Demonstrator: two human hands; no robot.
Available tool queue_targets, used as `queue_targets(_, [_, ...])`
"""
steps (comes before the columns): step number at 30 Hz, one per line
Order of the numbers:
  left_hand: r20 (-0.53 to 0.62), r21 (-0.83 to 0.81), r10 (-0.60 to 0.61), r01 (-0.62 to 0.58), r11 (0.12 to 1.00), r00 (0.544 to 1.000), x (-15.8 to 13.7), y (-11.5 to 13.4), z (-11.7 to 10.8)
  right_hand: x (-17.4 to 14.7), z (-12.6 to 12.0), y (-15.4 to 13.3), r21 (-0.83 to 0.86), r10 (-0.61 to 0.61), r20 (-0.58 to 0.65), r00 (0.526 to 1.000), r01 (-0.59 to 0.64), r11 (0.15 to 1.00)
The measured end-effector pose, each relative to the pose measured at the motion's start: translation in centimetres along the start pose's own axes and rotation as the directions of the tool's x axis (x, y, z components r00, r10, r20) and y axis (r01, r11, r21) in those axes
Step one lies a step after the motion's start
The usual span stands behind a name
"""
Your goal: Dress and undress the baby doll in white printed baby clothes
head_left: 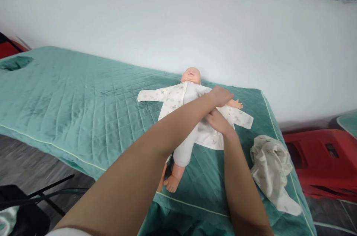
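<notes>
A baby doll (191, 75) lies on its back on a green quilted bed, head toward the wall. White clothing covers its body and legs, and its bare feet (172, 183) show. Spread open around it is a white printed baby shirt (174, 99); one sleeve (244, 117) lies flat below the doll's bare hand (236, 104). My left hand (222, 95) is closed around the doll's arm on the right side. Just below, my right hand (219, 120) is curled against the shirt beside the doll's body; its fingertips are hidden.
A crumpled white printed baby garment (272, 167) lies near the right edge of the green bed (83, 91). A red case (323, 161) stands on the floor to the right. The white wall (167, 24) runs behind the bed. Dark bars (52, 191) show at lower left.
</notes>
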State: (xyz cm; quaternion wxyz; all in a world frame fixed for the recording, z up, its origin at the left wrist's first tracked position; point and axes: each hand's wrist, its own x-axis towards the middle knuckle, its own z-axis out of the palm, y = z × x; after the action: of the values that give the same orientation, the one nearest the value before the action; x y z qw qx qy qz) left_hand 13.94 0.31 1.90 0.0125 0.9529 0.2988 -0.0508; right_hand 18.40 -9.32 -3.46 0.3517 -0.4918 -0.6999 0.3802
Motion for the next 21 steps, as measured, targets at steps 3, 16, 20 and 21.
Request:
queue_targets(3, [-0.032, -0.004, 0.020, -0.020, 1.000, 0.999, 0.1, -1.3, 0.0, -1.1, -2.5, -0.2, 0.001, 0.044, 0.066, 0.997, -0.044, 0.999])
queue_targets(16, [-0.135, -0.005, 0.036, -0.037, 0.999, 0.990, -1.1, -1.9, 1.5, -1.6, -7.3, 6.6, -0.208, 0.443, -0.525, 0.726, -0.615, 0.761])
queue_targets(20, [-0.144, 0.022, 0.036, -0.033, 0.999, 0.989, -1.7, -1.5, 1.7, -1.8, -7.9, 6.8, 0.071, 0.404, -0.688, 0.604, -0.497, 0.865])
queue_targets(21, [-0.139, 0.034, 0.041, -0.037, 0.999, 0.989, -1.9, -1.4, 1.9, -1.8, -8.2, 6.9, 0.122, 0.407, -0.715, 0.568, -0.471, 0.873])
